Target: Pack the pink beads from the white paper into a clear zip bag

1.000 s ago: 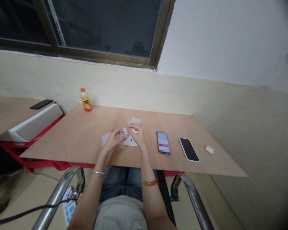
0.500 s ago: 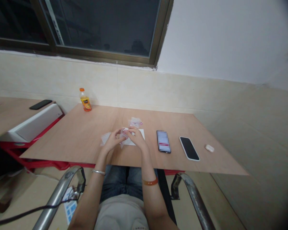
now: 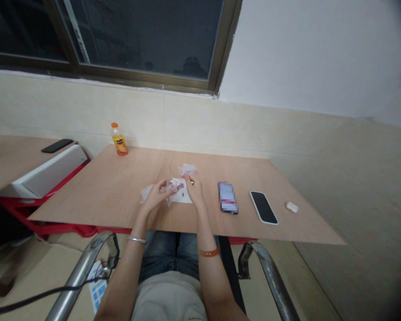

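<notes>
My left hand (image 3: 157, 196) is closed on a small clear plastic bag (image 3: 169, 186) with pinkish-red marks, above the left part of a white sheet of paper (image 3: 187, 197). My right hand (image 3: 195, 191) is over the sheet's right side, apart from the bag, its thumb and fingertips pinched together. Whatever that pinch holds is too small or hidden to make out. Between the hands, reddish bits (image 3: 180, 186) show at the bag's edge, and a tiny dark speck (image 3: 182, 194) lies on the paper. A crumpled clear bag (image 3: 189, 169) rests just beyond my right fingertips.
Another clear plastic piece (image 3: 146, 192) lies left of the paper. To the right are a phone with a lit screen (image 3: 227, 197), a white-edged phone (image 3: 263, 207) and a small white case (image 3: 292, 207). An orange drink bottle (image 3: 120, 141) stands at the table's back left.
My right hand has moved away from the plastic bag to the right, uncovering the reddish bits and more of the paper. My left hand has stayed nearly still with the bag.
</notes>
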`<action>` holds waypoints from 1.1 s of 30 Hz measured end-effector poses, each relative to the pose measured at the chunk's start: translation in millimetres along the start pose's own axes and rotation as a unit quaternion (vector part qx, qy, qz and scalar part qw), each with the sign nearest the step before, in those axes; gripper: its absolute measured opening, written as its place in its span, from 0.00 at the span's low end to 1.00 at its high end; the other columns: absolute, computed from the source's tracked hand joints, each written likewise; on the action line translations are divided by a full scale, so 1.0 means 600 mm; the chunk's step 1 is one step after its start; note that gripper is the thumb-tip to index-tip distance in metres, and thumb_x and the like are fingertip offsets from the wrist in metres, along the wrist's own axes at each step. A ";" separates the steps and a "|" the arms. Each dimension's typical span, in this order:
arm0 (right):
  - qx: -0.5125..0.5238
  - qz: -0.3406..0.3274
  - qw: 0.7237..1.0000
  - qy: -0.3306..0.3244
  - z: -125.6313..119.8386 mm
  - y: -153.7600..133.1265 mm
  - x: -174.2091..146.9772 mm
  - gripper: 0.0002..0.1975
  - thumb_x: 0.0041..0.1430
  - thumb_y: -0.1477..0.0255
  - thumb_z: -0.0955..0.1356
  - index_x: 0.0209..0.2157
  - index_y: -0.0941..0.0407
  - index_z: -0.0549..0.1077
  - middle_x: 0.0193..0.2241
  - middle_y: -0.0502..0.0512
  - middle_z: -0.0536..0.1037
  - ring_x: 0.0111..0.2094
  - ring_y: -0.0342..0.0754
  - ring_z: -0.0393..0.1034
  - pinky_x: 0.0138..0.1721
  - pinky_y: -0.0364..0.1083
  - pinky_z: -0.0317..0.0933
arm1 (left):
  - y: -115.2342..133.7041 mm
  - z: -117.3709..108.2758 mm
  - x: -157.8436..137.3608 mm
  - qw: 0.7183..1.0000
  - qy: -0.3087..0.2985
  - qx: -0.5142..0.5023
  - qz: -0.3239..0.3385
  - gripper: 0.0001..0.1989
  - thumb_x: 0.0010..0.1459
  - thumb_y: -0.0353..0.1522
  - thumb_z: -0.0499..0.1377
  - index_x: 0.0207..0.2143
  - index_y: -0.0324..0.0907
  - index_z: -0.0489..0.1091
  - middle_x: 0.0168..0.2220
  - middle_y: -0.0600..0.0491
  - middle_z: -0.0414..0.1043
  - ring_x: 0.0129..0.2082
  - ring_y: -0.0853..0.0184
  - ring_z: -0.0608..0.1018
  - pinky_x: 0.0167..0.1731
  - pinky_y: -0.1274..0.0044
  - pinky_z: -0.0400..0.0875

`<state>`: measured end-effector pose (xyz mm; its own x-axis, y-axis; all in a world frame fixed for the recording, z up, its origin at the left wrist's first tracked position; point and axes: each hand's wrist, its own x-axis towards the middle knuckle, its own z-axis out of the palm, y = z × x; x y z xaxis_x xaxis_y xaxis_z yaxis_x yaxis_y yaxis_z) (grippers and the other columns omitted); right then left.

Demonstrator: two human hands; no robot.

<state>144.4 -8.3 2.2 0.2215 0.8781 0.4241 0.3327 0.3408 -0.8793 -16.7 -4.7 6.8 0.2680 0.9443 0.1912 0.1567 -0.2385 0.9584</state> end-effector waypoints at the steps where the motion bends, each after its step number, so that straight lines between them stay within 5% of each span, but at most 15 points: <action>1: -0.007 0.011 1.000 0.012 0.002 0.011 -0.001 0.15 0.59 0.65 0.60 0.32 0.58 0.73 0.31 0.54 0.76 0.32 0.45 0.68 0.35 0.42 0.62 | -0.002 -0.001 0.000 1.000 0.000 -0.002 0.000 0.25 0.44 0.38 0.65 0.44 0.37 0.69 0.44 0.45 0.73 0.44 0.60 0.74 0.44 0.71 0.69; 4: -0.052 0.054 0.997 0.023 0.014 0.052 -0.011 0.10 0.56 0.70 0.63 0.34 0.58 0.74 0.34 0.56 0.77 0.35 0.45 0.70 0.38 0.43 0.62 | -0.003 -0.002 0.001 1.000 -0.003 0.003 0.007 0.24 0.45 0.38 0.65 0.44 0.37 0.69 0.44 0.45 0.73 0.43 0.61 0.74 0.44 0.71 0.68; 9: -0.125 0.089 0.987 -0.052 0.046 0.107 -0.039 0.07 0.53 0.76 0.65 0.31 0.58 0.76 0.30 0.55 0.77 0.31 0.45 0.70 0.34 0.42 0.61 | 0.000 -0.003 0.002 0.999 0.006 0.034 0.016 0.23 0.43 0.39 0.66 0.42 0.38 0.70 0.43 0.46 0.74 0.44 0.60 0.74 0.46 0.69 0.67; 17: -0.297 0.083 0.950 -0.049 0.066 0.100 -0.050 0.08 0.55 0.69 0.67 0.32 0.57 0.77 0.30 0.56 0.74 0.33 0.47 0.68 0.34 0.41 0.57 | -0.015 -0.005 0.005 0.999 0.012 0.036 0.023 0.25 0.43 0.40 0.65 0.43 0.37 0.69 0.44 0.44 0.73 0.44 0.60 0.74 0.47 0.69 0.67; 33: -0.254 0.080 0.964 -0.003 0.081 0.125 -0.054 0.06 0.55 0.70 0.67 0.31 0.56 0.76 0.34 0.57 0.72 0.37 0.48 0.67 0.40 0.44 0.59 | -0.014 -0.007 0.003 0.999 0.007 0.039 0.019 0.24 0.45 0.40 0.65 0.44 0.37 0.70 0.44 0.45 0.73 0.44 0.61 0.74 0.45 0.69 0.68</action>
<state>117.6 5.2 -87.7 0.3024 0.9081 0.2896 0.7008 -0.0059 -0.7133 -21.3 0.1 0.0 0.2614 0.9374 0.2300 0.2198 -0.2898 0.9315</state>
